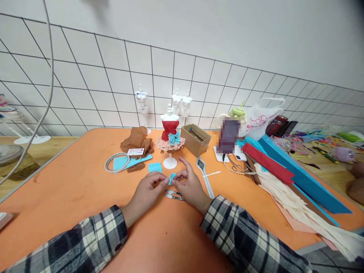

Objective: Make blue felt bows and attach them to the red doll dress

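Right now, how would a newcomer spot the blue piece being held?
On the orange table, find the mannequin in the red top. In front of its white base, the left hand and right hand pinch a small blue piece. Unlike the larger blue bow on the mannequin, this one is in hand.

Bright, diffuse light; soft shadow on far wall [193, 26], left; tiles [75, 47] stretched toward edges; pixelated patch [228, 135] at right.

We are pinching a blue piece [172, 178], seemingly pleated paper, between our left hand [149, 187] and right hand [192, 185].
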Action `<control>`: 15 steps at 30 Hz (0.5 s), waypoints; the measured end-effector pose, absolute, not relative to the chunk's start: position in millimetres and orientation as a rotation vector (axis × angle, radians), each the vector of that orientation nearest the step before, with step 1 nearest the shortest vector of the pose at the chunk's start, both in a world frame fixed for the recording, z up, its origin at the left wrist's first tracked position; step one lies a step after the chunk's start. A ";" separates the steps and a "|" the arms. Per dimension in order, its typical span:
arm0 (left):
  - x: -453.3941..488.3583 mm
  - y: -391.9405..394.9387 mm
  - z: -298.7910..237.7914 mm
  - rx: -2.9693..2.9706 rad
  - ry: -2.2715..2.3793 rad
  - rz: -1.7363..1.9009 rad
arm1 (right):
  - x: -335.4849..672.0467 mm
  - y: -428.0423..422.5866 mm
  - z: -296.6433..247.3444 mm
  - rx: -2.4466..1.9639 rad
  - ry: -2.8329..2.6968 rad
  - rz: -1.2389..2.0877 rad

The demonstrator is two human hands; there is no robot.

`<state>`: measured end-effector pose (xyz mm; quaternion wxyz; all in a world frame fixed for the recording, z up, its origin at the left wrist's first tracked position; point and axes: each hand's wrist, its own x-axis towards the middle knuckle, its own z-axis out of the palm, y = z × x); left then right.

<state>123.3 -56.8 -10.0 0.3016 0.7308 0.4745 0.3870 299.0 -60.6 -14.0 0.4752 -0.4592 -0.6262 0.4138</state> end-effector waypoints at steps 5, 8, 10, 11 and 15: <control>121.9 -56.8 -10.0 1.893 1.272 1.043 | 301.9 -57.6 -17.4 -1.082 -1.532 1.084; 122.3 -56.8 -11.2 1.907 1.270 1.021 | 301.1 -57.6 -20.4 -1.085 -1.537 1.113; 123.1 -56.8 -11.8 1.910 1.273 1.011 | 300.5 -58.2 -21.2 -1.078 -1.577 1.133; 123.5 -56.7 -12.0 1.892 1.273 1.015 | 300.7 -58.7 -20.6 -1.075 -1.605 1.133; 124.3 -56.3 -10.4 1.747 1.256 1.028 | 306.8 -63.4 -8.3 -1.052 -1.649 0.938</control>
